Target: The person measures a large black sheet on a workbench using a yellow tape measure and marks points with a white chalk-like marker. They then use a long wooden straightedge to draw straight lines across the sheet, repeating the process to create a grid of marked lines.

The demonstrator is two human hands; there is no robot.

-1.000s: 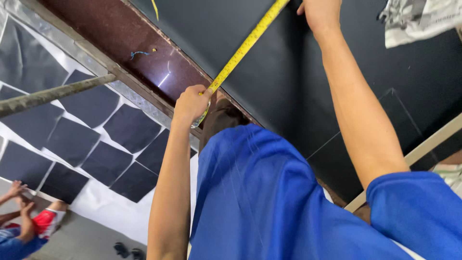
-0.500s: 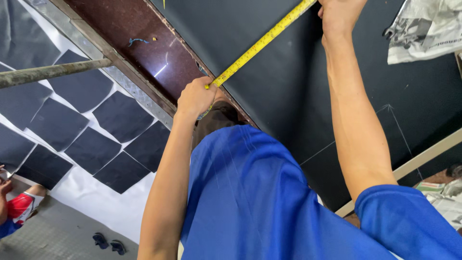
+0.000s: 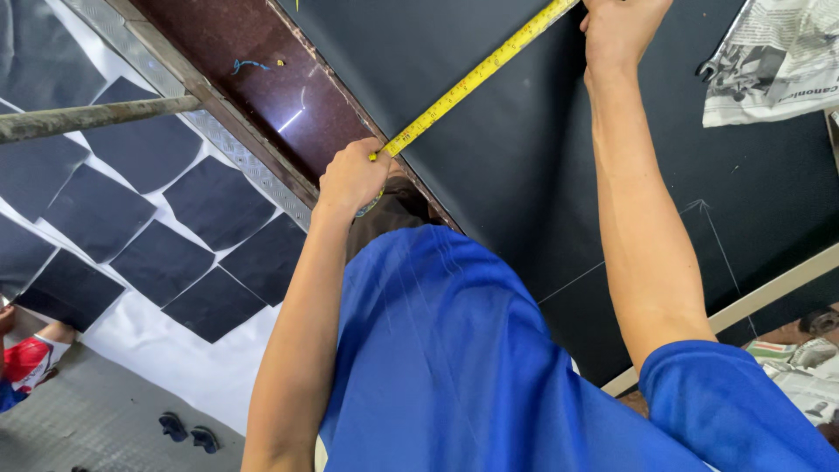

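A yellow measuring tape [image 3: 476, 77] runs taut across a large black sheet [image 3: 524, 149] on the worktable. My left hand [image 3: 352, 177] pinches the tape's near end at the sheet's edge, by the dark brown table rim [image 3: 262, 79]. My right hand [image 3: 622, 31] presses the tape down at the top of the view, its fingers partly cut off by the frame. White chalk lines [image 3: 699, 214] are drawn on the sheet to the right. My blue shirt [image 3: 454, 358] fills the lower middle.
Several cut black pieces [image 3: 157, 245] lie on a white sheet on the floor at left. A metal pipe [image 3: 87, 118] crosses above them. Newspaper [image 3: 773, 57] lies at top right. A pair of sandals [image 3: 188, 430] and another person's arm [image 3: 26, 358] are at bottom left.
The view has shifted slightly; both hands keep holding the tape stretched across the black sheet, with the right hand now higher in the frame.
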